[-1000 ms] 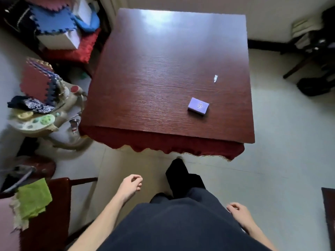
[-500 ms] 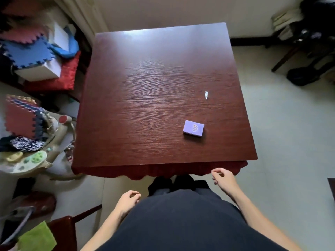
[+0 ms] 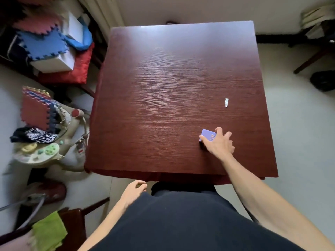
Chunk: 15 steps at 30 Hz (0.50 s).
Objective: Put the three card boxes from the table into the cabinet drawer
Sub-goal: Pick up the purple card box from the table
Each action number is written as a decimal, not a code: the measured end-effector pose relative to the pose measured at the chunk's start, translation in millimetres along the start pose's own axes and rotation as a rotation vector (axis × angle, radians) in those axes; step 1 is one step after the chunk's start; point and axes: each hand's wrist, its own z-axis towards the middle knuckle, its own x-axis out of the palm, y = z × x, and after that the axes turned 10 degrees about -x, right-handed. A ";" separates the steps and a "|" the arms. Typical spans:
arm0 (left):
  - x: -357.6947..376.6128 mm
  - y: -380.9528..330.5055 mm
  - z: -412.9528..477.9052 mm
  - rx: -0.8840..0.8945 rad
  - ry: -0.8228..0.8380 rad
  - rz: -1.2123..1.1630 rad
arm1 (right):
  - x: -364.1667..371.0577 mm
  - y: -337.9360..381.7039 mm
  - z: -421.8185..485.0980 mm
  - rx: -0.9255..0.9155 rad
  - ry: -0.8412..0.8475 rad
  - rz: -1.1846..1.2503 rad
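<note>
One purple card box (image 3: 207,134) lies flat on the dark red wooden table (image 3: 163,87), near its front right corner. My right hand (image 3: 220,143) reaches over the table edge and rests on the box, thumb at its near left side and fingers over its right end, covering part of it. The box still sits on the table. My left hand (image 3: 133,192) hangs loosely curled below the table's front edge, holding nothing. No other card box and no cabinet drawer is in view.
A small white scrap (image 3: 226,102) lies on the table beyond the box. Left of the table stand foam mats (image 3: 38,109), a baby walker (image 3: 41,153) and a red cushion (image 3: 79,67). A dark chair (image 3: 72,220) with a green cloth (image 3: 49,232) is at lower left.
I have stepped up to the table. My right hand rose from beside my hip, crossed the front edge and landed on the purple card box. The left hand stayed low.
</note>
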 end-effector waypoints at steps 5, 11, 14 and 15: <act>-8.4 6.9 0.0 -0.043 -0.009 -0.022 | 8.3 13.1 13.4 0.050 0.001 -0.062; -16.0 15.7 0.0 -0.080 -0.005 -0.015 | 11.2 19.4 16.4 0.108 -0.021 -0.019; -18.8 16.4 2.4 -0.080 0.001 -0.006 | 6.8 18.1 9.3 0.112 -0.026 0.025; -19.8 16.6 3.7 -0.078 0.003 0.004 | 5.0 16.3 4.9 0.110 -0.025 0.051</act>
